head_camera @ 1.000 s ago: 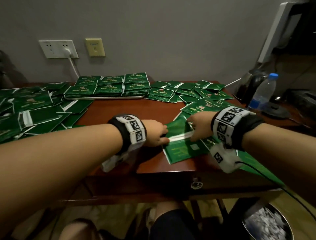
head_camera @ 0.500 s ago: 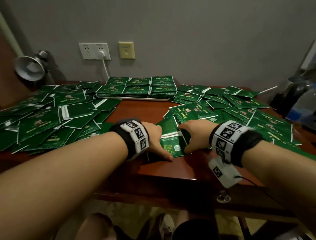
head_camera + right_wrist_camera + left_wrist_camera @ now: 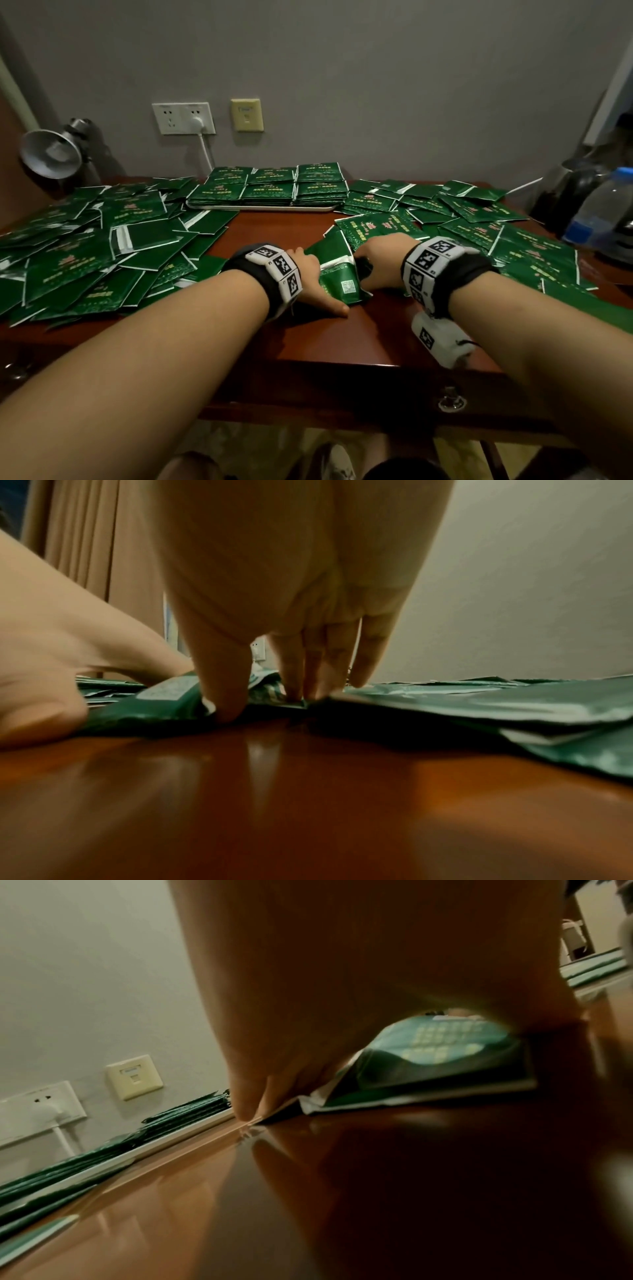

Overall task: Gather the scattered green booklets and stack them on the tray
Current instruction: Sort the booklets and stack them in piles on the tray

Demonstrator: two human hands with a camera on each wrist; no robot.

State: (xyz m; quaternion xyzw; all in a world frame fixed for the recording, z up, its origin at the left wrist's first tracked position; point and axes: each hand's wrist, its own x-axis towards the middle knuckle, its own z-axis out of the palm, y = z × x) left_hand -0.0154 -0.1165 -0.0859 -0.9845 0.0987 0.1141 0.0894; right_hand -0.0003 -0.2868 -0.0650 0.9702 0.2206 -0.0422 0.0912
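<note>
A small pile of green booklets (image 3: 339, 279) lies on the brown table (image 3: 342, 342) near its front edge. My left hand (image 3: 320, 281) cups the pile's left side, thumb stretched along the near edge. My right hand (image 3: 368, 270) pinches the pile's right side; in the right wrist view the thumb (image 3: 226, 696) and fingers (image 3: 308, 685) press down on the booklets (image 3: 164, 702). The left wrist view shows the pile (image 3: 445, 1069) arched under my palm. Several neat booklet stacks (image 3: 270, 186) sit on the white tray (image 3: 260, 207) at the back. Loose booklets cover the left (image 3: 85, 246) and right (image 3: 479, 222) of the table.
A metal lamp (image 3: 51, 154) stands at the back left, with a wall socket and plugged cable (image 3: 183, 118) behind the tray. A water bottle (image 3: 599, 209) and a dark kettle (image 3: 561, 195) stand at the far right. Bare wood runs between my hands and the tray.
Both hands have pushed the spread booklets together into a tighter, narrower pile between them, and the left thumb has slid along its near edge. The view has swung left.
</note>
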